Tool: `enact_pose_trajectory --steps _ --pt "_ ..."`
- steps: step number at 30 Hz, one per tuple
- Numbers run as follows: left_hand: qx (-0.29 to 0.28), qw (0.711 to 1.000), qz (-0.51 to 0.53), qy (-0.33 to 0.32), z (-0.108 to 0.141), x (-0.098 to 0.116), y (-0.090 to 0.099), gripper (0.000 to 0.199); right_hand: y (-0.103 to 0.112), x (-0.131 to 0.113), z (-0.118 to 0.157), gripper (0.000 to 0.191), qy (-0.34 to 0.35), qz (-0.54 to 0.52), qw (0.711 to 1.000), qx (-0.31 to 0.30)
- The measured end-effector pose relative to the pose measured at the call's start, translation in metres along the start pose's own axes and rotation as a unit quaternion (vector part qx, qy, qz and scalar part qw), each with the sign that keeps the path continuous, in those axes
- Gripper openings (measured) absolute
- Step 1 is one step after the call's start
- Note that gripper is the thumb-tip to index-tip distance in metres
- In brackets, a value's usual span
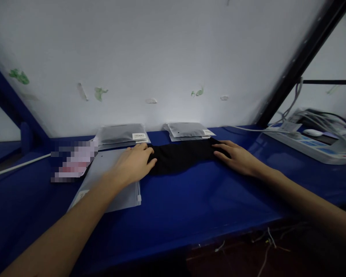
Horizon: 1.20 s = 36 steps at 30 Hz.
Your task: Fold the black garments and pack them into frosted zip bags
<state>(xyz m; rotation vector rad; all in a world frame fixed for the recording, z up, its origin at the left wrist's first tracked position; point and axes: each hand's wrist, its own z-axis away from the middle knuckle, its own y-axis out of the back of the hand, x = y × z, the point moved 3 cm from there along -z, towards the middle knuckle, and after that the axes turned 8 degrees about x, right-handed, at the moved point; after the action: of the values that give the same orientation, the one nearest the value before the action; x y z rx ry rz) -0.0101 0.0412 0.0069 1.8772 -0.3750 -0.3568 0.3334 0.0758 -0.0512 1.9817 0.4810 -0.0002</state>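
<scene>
A long piece of black cloth [181, 156] lies across the blue table between my hands. My left hand [137, 161] rests on its left end, fingers spread, above the right part of a frosted zip bag [123, 196] lying flat. At the cloth's right end my right hand [236, 156] touches it with its fingers apart. Behind my left hand sits a stack of filled bags [118, 134] with a white label. Another filled bag pile [187, 130] stands just behind the cloth.
A blurred pink and white packet [79, 159] lies at the left, near a white cable [20, 166]. At the right are a white scale-like device [314, 146], a mouse [312, 132] and cables. The white wall [173, 57] rises behind the blue table [190, 207].
</scene>
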Motion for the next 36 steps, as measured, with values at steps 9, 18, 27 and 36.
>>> enact_pose_trajectory --steps 9,18,27,36 --pt "0.031 0.999 -0.006 0.026 -0.002 -0.001 0.0 0.036 0.003 -0.003 0.003 0.052 -0.003 -0.015 1.0 -0.008" --pt "0.056 0.998 0.015 0.03 -0.001 -0.001 -0.001 0.03 0.003 -0.005 0.002 0.051 0.003 -0.016 1.0 -0.005" --pt "0.087 0.994 0.032 0.05 0.002 0.001 -0.005 0.033 0.002 -0.008 0.002 0.052 -0.004 -0.019 1.0 -0.006" --pt "0.107 0.992 0.023 0.057 -0.001 -0.005 -0.002 0.028 0.015 -0.007 -0.008 0.038 -0.049 -0.017 0.994 0.092"
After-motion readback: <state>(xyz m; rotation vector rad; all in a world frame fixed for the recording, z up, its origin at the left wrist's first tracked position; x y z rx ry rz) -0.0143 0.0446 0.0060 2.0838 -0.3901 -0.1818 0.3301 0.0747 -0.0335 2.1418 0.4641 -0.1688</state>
